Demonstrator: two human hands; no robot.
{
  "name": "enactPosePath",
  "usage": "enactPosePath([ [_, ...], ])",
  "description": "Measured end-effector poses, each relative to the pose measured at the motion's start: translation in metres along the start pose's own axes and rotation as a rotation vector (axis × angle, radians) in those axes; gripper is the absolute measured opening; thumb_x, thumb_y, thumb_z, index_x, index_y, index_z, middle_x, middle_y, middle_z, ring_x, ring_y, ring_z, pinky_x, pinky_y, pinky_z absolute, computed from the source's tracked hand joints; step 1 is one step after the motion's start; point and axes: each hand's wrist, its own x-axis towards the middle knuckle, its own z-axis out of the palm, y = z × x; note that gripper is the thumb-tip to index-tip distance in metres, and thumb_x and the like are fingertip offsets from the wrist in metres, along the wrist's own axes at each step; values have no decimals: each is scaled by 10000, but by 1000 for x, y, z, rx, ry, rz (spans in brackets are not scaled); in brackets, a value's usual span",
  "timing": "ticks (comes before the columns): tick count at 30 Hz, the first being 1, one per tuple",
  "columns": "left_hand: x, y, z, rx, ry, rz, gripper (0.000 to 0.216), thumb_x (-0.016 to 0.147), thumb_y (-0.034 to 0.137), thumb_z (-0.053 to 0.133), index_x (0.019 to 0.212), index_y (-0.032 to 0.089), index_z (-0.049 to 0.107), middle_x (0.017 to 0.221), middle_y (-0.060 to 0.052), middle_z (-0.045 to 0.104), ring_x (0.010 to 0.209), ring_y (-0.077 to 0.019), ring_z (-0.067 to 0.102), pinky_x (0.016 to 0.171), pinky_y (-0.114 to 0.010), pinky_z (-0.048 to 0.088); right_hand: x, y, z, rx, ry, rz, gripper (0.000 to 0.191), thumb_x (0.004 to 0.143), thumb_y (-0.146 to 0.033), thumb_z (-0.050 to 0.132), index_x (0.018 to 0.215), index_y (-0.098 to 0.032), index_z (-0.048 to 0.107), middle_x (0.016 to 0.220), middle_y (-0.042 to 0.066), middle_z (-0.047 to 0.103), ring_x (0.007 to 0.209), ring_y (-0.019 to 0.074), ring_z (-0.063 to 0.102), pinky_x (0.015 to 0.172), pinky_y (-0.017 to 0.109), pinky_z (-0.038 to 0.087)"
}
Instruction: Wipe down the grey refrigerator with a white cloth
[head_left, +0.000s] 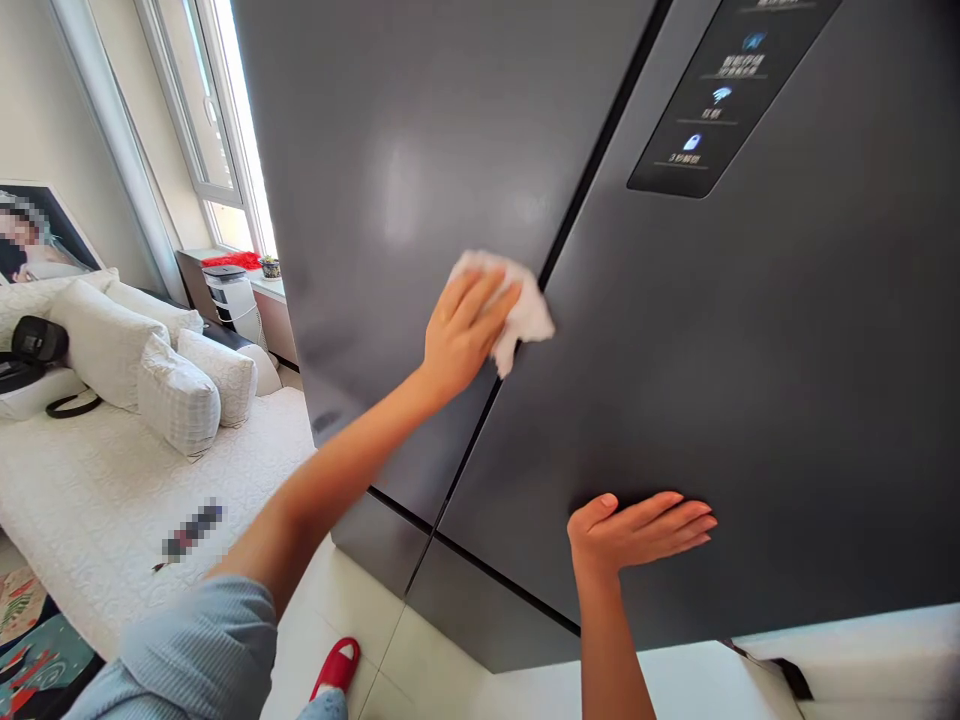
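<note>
A tall dark grey fridge (750, 350) with double doors fills most of the view. My left hand (461, 330) presses a crumpled white cloth (525, 305) against the fridge front, right at the gap between the two upper doors. The fingers lie over the cloth and hold it to the surface. My right hand (637, 530) rests flat on the right door lower down, fingers stretched out together, holding nothing. A black touch panel (720, 100) with lit icons sits high on the right door.
A white sofa (97, 490) with several white cushions (176, 395) stands at the left, with a black device (34, 345) on it. A bright window (225, 120) is behind. A red slipper (337, 665) shows on the pale tiled floor.
</note>
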Motion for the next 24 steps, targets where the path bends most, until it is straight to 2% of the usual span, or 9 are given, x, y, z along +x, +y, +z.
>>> enactPosePath([
  [4,142,-32,3,105,225,35,592,1077,368,243,1379,166,711,1386,-80,690,1428,-303,556,1200,-478,386,3,0,-4,-13,-20,-3,774,1054,-357,350,1722,-94,61,1732,285,133,1616,488,123,1177,844,216],
  [7,174,-36,1,202,220,-48,863,996,402,19,1247,20,750,1188,-101,721,1362,-293,578,1043,-458,418,4,0,-7,-24,-24,-5,761,1057,-344,340,1722,-90,70,1730,286,145,1616,486,133,1179,839,222],
  [10,108,-14,-5,209,263,58,537,1086,332,300,1343,118,719,1358,-114,719,1406,-269,590,1185,-426,423,3,0,-8,-24,-34,1,764,1058,-344,333,1722,-87,57,1732,291,124,1611,504,123,1171,854,212],
  [12,27,8,-8,181,252,105,374,1069,204,454,1290,138,749,1352,-135,732,1391,-257,620,1229,-403,467,0,2,-7,-17,-34,-5,774,1055,-361,342,1723,-92,60,1734,287,117,1609,513,120,1168,860,208],
  [15,-87,37,-7,159,95,60,256,1052,254,559,1181,244,781,1182,-69,807,1156,-200,756,1142,-374,574,-4,5,-3,-8,-2,-8,780,1046,-377,369,1725,-109,93,1732,279,147,1605,513,141,1166,858,217],
  [18,-120,44,-4,91,34,-24,280,1057,288,536,1169,288,793,1159,-70,811,1117,-230,767,1118,-418,597,-5,6,0,-2,16,-16,787,1038,-371,390,1722,-101,111,1725,286,166,1602,512,157,1165,852,228],
  [20,-81,35,-3,48,-36,-28,317,1071,319,500,1226,303,776,1261,-71,781,1214,-235,732,1176,-426,553,-4,5,0,-5,15,-26,789,1033,-360,401,1720,-91,120,1721,293,174,1601,511,164,1165,848,236],
  [22,-6,15,-2,51,-71,6,346,1080,300,474,1295,271,744,1382,-79,725,1337,-230,663,1233,-420,484,-3,3,-1,-3,9,-24,790,1033,-353,401,1721,-92,112,1723,292,167,1601,512,161,1164,851,231],
  [24,85,-13,-1,180,64,103,395,1087,308,434,1331,189,721,1420,-101,697,1384,-268,617,1190,-446,481,-1,3,-2,5,6,-17,789,1038,-355,391,1723,-101,93,1730,285,148,1603,513,150,1165,857,216],
])
